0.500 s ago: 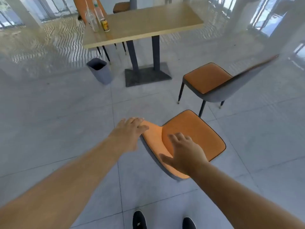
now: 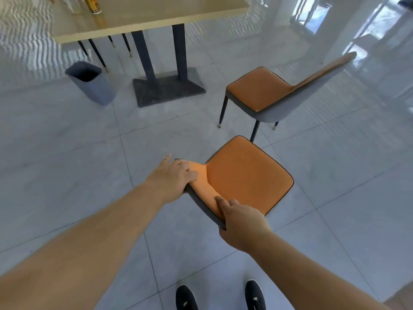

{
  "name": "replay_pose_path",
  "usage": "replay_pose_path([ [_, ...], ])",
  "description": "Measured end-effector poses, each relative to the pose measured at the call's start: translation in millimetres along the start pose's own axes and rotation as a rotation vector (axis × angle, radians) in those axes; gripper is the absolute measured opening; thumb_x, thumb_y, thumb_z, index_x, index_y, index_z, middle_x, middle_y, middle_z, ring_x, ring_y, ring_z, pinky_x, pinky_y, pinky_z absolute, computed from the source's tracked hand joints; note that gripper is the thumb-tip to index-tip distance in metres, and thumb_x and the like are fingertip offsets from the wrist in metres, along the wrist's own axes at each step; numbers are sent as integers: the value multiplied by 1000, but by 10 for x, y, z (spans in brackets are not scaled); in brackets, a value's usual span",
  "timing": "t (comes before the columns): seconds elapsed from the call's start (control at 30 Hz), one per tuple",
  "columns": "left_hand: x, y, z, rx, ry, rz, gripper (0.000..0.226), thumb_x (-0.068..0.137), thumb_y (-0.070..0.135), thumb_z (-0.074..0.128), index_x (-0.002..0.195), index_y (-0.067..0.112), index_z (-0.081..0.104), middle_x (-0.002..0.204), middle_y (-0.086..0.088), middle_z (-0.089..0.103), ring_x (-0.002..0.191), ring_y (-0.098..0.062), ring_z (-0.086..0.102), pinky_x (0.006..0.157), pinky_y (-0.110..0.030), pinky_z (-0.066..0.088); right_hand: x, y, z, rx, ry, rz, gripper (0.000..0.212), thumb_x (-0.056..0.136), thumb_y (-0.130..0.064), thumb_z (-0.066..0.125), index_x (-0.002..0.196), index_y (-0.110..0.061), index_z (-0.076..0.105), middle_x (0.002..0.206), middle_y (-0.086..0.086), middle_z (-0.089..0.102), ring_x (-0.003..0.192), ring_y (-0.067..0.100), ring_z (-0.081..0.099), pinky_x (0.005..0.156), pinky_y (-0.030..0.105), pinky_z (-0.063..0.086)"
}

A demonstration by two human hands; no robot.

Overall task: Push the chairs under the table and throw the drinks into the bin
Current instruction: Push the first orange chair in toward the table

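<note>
An orange chair (image 2: pixel 245 173) with a grey shell stands right in front of me on the tiled floor. My left hand (image 2: pixel 173 176) grips the left end of its backrest, and my right hand (image 2: pixel 242 222) grips the right end. A second orange chair (image 2: pixel 261 88) stands farther right, turned away from the wooden table (image 2: pixel 156 12). At the table's far left edge stand a gold drink can (image 2: pixel 92 4) and a clear bottle (image 2: pixel 73 5), both cut off by the frame. A grey bin (image 2: pixel 93 86) sits on the floor left of the table's base.
The table rests on two dark posts and a flat dark base plate (image 2: pixel 167 88). Thin legs of another chair (image 2: pixel 98 50) show under the table's far side. White pillars (image 2: pixel 288 10) and windows stand at the back right. My black shoes (image 2: pixel 220 297) are at the bottom.
Both hands have closed on the near chair's backrest; before, they hovered open over it. The view has moved closer to the table.
</note>
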State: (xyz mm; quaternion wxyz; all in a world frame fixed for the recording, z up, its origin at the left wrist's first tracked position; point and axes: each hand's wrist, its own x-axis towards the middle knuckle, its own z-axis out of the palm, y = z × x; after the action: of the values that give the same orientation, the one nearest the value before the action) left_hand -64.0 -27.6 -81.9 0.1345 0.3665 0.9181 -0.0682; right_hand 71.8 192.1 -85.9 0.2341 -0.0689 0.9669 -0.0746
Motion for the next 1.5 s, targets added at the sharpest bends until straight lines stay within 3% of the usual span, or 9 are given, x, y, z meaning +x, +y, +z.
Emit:
replay_pose_path([
  [0.17,-340,82,33,18,-14,-15,28,98,44,54,122,30,55,115,-3,53,117,-23,51,119,-63,9,-76,-24,-23,-40,-45,-80,70,97,-45,53,154,-43,12,97,-3,47,66,16,52,54,34,53],
  [0.27,-617,164,95,-2,-47,-75,30,97,46,53,122,30,53,113,-3,53,109,-22,54,116,-60,19,-125,-20,-29,-100,-48,-160,69,99,-46,53,154,-45,11,105,-1,53,70,20,55,54,33,48],
  [0.37,-871,289,161,-58,-80,-123,30,96,46,54,120,29,52,105,0,50,100,-22,53,84,-42,41,-144,37,-73,-163,-49,-247,63,101,-47,52,153,-45,16,106,0,57,74,23,58,58,34,50],
  [0.47,-1071,462,227,-151,-121,-199,35,94,49,57,122,29,50,98,3,38,99,-20,47,68,-35,37,-150,112,-132,-197,-52,-321,51,103,-40,53,149,-40,32,102,0,62,79,23,62,62,34,54],
  [0.7,-1226,906,208,-258,-193,-338,44,88,53,63,123,32,49,112,4,49,106,-19,49,70,-34,41,-109,311,-206,-277,-30,-408,32,102,-29,52,134,-32,50,106,0,66,90,25,63,62,32,39],
  [0.97,-1091,1161,47,-217,-206,-511,44,87,53,63,125,37,49,99,5,42,90,-17,46,65,-34,39,100,513,-318,-276,6,-466,26,102,-38,56,127,-32,57,105,-1,67,90,24,64,64,33,45],
  [1.07,-1023,1171,43,-205,-189,-563,43,89,52,62,127,38,50,108,2,51,91,-18,49,64,-33,39,215,549,-357,-277,13,-488,25,102,-38,57,126,-32,57,103,-1,66,89,26,63,65,34,48],
  [1.27,-931,862,171,-268,-128,-565,51,93,51,54,140,37,41,130,4,51,109,-20,50,73,-32,46,575,516,-518,-278,34,-506,27,100,-39,60,126,-32,58,105,-2,67,89,23,64,68,32,52],
  [1.5,-705,130,177,-376,-88,-507,53,89,54,57,139,42,43,121,11,56,102,-16,55,72,-30,47,1124,266,-750,-272,34,-428,33,100,-38,58,132,-34,53,111,-3,64,98,25,61,68,34,45],
])
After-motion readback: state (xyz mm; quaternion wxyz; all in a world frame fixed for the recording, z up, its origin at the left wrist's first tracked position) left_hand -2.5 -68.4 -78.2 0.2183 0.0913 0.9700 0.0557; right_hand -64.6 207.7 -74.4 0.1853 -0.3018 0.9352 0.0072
